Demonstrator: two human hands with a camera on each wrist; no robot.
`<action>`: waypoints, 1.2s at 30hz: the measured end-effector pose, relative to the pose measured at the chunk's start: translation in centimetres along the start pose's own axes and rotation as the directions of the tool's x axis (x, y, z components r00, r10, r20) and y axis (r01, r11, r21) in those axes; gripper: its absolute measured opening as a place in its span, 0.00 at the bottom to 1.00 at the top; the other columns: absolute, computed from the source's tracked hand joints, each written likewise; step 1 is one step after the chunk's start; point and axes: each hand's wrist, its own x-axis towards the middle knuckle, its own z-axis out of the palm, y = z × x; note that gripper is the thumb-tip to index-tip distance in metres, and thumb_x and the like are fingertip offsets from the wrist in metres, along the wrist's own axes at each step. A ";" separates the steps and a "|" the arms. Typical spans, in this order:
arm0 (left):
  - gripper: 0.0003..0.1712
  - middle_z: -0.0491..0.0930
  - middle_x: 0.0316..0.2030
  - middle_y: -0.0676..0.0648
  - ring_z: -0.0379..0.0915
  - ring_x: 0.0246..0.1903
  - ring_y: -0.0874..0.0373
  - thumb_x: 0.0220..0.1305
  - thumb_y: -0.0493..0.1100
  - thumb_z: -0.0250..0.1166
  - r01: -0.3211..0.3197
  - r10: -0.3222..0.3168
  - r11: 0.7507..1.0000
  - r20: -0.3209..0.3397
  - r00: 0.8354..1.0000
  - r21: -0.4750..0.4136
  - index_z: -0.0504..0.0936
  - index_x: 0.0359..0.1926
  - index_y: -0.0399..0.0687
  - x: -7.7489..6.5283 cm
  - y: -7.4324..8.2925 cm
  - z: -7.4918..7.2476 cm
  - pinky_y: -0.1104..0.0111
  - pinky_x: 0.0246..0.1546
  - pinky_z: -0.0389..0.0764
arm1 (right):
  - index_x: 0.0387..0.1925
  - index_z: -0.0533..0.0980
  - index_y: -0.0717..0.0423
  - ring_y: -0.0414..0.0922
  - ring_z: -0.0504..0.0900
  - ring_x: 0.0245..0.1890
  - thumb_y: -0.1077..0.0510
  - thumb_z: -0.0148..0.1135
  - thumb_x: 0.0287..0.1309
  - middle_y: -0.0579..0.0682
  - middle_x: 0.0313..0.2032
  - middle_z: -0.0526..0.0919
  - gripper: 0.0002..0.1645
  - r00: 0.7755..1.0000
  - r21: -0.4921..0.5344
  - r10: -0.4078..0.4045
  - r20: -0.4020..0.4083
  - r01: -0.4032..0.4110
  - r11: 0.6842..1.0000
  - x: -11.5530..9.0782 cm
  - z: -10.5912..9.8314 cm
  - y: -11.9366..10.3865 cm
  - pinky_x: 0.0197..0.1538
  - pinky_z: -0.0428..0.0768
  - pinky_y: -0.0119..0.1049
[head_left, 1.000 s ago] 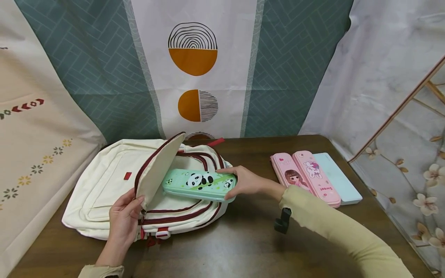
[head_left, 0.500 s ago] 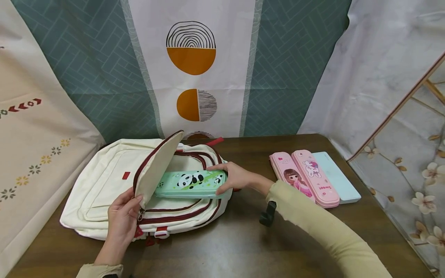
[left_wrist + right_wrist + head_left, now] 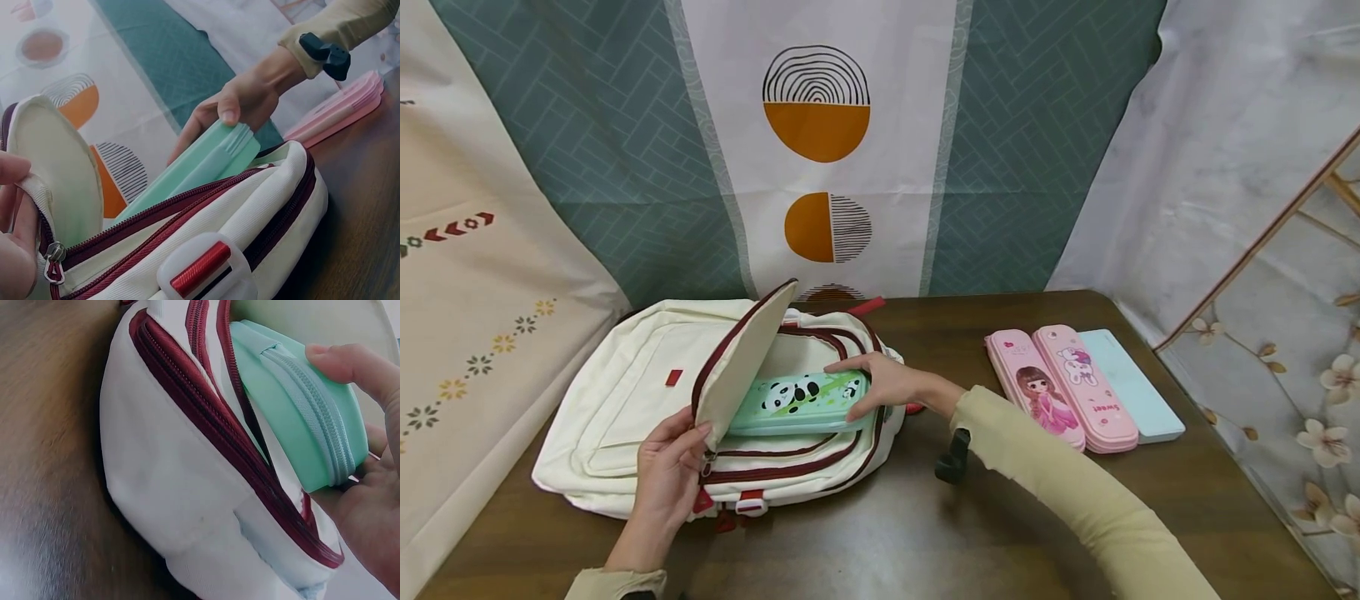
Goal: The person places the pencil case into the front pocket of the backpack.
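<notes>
A cream backpack (image 3: 640, 400) with dark red zips lies flat on the table, its front pocket unzipped. My left hand (image 3: 668, 467) pinches the edge of the pocket flap (image 3: 741, 358) and holds it raised. By its right end, my right hand (image 3: 880, 387) grips a mint green pencil case (image 3: 805, 408) printed with pandas. The case's left end is hidden behind the flap, inside the pocket opening. In the right wrist view, the thumb lies on top of the green case (image 3: 300, 406) near its zip. A metal zip pull (image 3: 55, 262) hangs beside my left fingers.
Two pink pencil cases (image 3: 1086, 387) and a pale blue flat box (image 3: 1131, 383) lie side by side at the table's right. The brown table (image 3: 865, 533) ends at a patterned curtain (image 3: 1022, 167) behind. A red strap (image 3: 867, 306) sticks out past the backpack.
My right hand has moved left with the panda pencil case, which has slid further under the flap. My left hand keeps the flap up in about the same place.
</notes>
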 end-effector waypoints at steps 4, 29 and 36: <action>0.22 0.83 0.32 0.45 0.79 0.34 0.59 0.56 0.16 0.47 -0.002 0.002 1.000 0.034 0.999 0.003 0.84 0.36 0.36 0.0 0.0 -0.1 0.73 0.33 0.80 | 0.60 0.68 0.48 0.40 0.68 0.44 0.57 0.74 0.36 0.45 0.51 0.72 0.43 1.000 0.024 -0.007 0.019 0.006 1.000 0.9 0.6 -0.2 0.45 0.69 0.29; 0.22 0.81 0.30 0.45 0.79 0.31 0.58 0.57 0.17 0.46 -0.010 0.008 0.998 -0.032 0.999 -0.057 0.84 0.36 0.37 -0.5 -0.2 -0.5 0.74 0.31 0.80 | 0.60 0.67 0.48 0.36 0.67 0.46 0.58 0.74 0.36 0.45 0.56 0.70 0.45 1.000 0.041 -0.016 0.026 0.015 0.999 4.0 3.5 0.0 0.50 0.66 0.27; 0.21 0.81 0.31 0.45 0.79 0.32 0.57 0.58 0.18 0.47 0.019 -0.022 0.995 -0.024 0.999 -0.094 0.84 0.37 0.37 -0.5 -0.2 -0.3 0.73 0.32 0.80 | 0.61 0.66 0.47 0.37 0.67 0.48 0.57 0.74 0.37 0.44 0.57 0.69 0.45 0.999 0.028 -0.005 0.046 0.004 1.000 3.9 3.3 0.5 0.52 0.66 0.28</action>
